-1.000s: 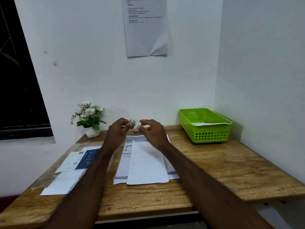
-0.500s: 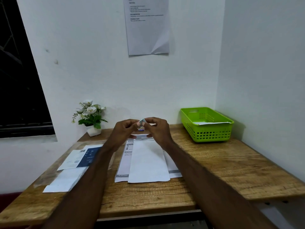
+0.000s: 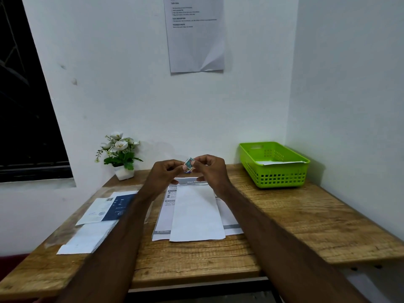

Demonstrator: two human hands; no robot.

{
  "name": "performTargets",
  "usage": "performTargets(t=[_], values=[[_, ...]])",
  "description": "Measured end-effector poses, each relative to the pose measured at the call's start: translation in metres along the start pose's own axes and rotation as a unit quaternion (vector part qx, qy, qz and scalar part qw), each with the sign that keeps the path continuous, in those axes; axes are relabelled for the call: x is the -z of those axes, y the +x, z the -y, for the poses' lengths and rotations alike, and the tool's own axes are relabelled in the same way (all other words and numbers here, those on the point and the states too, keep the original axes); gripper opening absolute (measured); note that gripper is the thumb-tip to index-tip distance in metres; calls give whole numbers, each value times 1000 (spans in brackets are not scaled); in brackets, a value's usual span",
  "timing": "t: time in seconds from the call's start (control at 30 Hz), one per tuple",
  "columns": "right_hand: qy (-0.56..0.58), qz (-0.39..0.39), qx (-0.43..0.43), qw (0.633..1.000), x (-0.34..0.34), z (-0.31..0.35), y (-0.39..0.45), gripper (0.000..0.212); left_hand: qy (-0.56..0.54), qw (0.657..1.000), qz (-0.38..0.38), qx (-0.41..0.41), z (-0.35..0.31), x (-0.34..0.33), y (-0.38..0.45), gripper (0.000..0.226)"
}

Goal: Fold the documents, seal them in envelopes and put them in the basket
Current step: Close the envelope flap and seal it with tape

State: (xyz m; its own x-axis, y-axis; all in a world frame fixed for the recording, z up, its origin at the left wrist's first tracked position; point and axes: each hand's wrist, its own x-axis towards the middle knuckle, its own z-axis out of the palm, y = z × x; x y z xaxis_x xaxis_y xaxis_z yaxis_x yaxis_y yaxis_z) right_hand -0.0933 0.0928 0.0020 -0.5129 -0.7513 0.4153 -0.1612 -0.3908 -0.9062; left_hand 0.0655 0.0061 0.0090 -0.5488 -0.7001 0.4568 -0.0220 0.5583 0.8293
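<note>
Both hands are meeting in the air above the far end of the wooden counter point(image 3: 295, 217), the left hand point(image 3: 162, 173) and the right hand point(image 3: 211, 169) curling their fingers point(image 3: 196, 163) around a small blue-and-white object point(image 3: 188, 164) and pinching it between the fingertips; what the object is cannot be told. Directly beneath the hands, a plain white rectangular envelope point(image 3: 195, 215) is lying lengthwise on top of a printed grey-and-white document point(image 3: 162, 217), whose edges are showing on both sides and at the far end. To the left, a folded white-and-navy printed leaflet point(image 3: 107, 208) is resting partly over another white paper sheet point(image 3: 87, 238). A bright green perforated plastic basket point(image 3: 277, 176) is sitting at the far right corner of the counter, well apart from the hands, with a white envelope point(image 3: 282, 162) lying inside it. A small white pot of artificial white flowers point(image 3: 119, 153) is standing at the far left against the wall, and a creased printed paper notice point(image 3: 195, 33) is hanging on the wall above.
</note>
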Motion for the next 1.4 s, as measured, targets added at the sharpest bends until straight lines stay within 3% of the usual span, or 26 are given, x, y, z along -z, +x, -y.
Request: performTargets(t=[0.83, 1.13, 1.4], values=[[-3, -45, -11, 999, -8, 2, 2, 10, 133, 989, -67, 6, 5, 13, 4, 15], [30, -71, -51, 996, 3, 6, 3, 8, 385, 912, -138, 25, 38, 29, 6, 18], [0, -52, -56, 997, 0, 8, -4, 3, 537, 835, -117, 32, 40, 21, 1, 21]])
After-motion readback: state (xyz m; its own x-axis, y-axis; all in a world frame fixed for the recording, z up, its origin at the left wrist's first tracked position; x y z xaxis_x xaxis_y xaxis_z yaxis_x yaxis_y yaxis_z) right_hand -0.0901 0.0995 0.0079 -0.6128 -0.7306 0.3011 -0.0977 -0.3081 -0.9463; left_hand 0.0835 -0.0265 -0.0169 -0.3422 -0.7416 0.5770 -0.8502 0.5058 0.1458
